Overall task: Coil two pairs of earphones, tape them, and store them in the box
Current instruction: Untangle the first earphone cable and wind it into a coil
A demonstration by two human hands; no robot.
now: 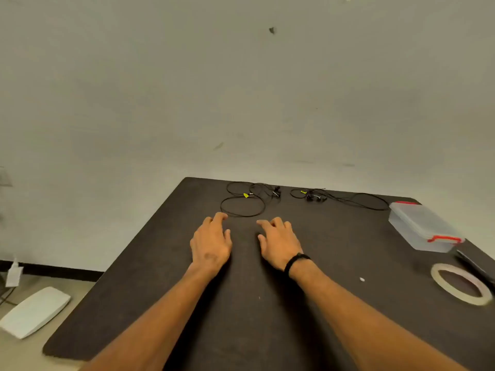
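Head view: high, facing forward-down over table (334,303), wall beyond.

Both hands, left hand (211,242) and right hand (278,243), empty-palmed on the table (334,303) (uncoiled earphones (242,203) just beyond)

No legible text, brand, number or sign in the head view; the yellow tags (246,195) on the earphone cables near the far edge of the worktop (267,303) show no readable marking; the clear box (423,227) at the right edge carries no readable label.
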